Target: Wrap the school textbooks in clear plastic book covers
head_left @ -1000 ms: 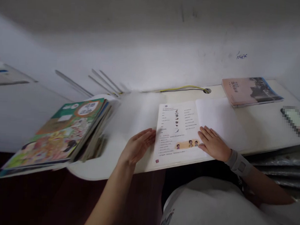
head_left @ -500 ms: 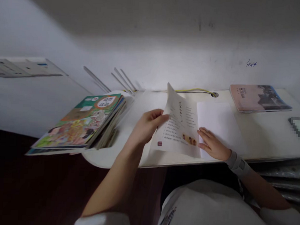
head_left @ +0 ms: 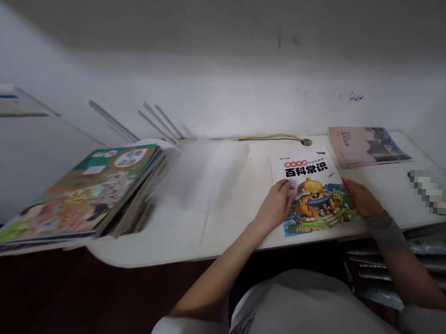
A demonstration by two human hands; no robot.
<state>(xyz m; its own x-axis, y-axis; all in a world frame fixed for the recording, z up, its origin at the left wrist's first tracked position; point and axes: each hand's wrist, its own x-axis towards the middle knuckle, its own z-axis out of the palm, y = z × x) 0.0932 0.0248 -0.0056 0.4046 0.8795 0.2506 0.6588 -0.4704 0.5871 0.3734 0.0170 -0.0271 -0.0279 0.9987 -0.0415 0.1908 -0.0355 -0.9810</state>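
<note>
A closed book [head_left: 311, 173] with an illustrated cover of an orange gourd-shaped house and large Chinese characters lies on the white desk [head_left: 228, 221]. My left hand [head_left: 278, 204] is at its left edge, the fingers bent over the cover. At the right edge, my right hand [head_left: 362, 198] grips the book's side, with its underside fingers hidden. A grey band [head_left: 385, 224] circles the right wrist.
To the left, a stack of books [head_left: 81, 195] with a green-topped cover overhangs the desk edge. A pink-covered book [head_left: 366, 146] lies at the back right, near a pixelated object [head_left: 434, 192]. A yellow cable [head_left: 279, 136] runs to a desk hole.
The book was open with its left-side pages lifted by my left hand; now it is closed, cover up. My left hand has moved right and the right hand has shifted to the book's right edge.
</note>
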